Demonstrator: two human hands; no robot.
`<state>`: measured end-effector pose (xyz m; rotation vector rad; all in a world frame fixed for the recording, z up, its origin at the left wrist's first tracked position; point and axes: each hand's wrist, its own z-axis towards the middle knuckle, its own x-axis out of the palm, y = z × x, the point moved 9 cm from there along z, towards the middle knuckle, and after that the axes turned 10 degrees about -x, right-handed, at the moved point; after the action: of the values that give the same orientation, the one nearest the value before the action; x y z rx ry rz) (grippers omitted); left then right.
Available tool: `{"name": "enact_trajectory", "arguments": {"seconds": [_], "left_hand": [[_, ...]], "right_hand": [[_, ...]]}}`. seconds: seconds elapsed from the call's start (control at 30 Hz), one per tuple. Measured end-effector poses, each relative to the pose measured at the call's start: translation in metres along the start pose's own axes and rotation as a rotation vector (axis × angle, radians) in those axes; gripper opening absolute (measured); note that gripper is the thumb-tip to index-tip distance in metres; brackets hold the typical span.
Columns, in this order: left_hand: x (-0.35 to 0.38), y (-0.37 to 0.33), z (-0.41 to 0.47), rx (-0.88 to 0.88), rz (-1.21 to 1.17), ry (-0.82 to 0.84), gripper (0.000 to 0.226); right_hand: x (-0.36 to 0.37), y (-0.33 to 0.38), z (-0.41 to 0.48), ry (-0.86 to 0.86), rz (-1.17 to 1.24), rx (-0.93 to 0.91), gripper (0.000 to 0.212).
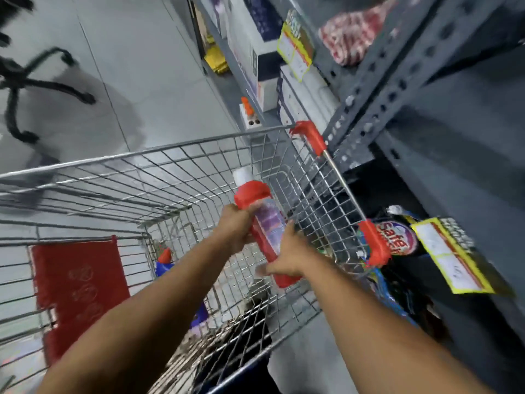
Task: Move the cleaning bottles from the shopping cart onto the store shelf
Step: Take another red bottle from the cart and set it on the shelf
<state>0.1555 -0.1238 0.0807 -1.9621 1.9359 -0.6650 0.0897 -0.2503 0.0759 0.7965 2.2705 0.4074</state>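
At frame centre, the red bottle [265, 228] lies between both hands: left hand [237, 227] clamped on its upper body, right hand [287, 258] gripping its lower part, above the shopping cart [159, 177].

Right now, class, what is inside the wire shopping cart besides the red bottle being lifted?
Inside the wire shopping cart a blue bottle with an orange cap stands near the left forearm. That arm covers its lower part, so anything beneath is hidden.

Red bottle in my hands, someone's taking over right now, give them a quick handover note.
Left hand grips the red bottle near its cap; right hand holds its lower body. Bottle is lifted above the shopping cart, not yet on the shelf to the right.
Left: shelve it, then fetch the blue bottle lying in the cart. Whether any were shelved already, cannot tell.
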Motion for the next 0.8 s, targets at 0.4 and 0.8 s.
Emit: {"name": "enact_trajectory", "arguments": {"seconds": [0.4,0.8], "left_hand": [[0.152,-0.062,-0.302,0.591,0.327,0.548,0.036],[0.412,0.137,-0.467,0.889,0.725,0.966,0.049]], "right_hand": [[-0.084,-0.009,-0.283,-0.486,0.923,-0.747,0.051],[-0.077,-0.277,-0.509,-1.338,0.907,-0.411,0.055]]}}
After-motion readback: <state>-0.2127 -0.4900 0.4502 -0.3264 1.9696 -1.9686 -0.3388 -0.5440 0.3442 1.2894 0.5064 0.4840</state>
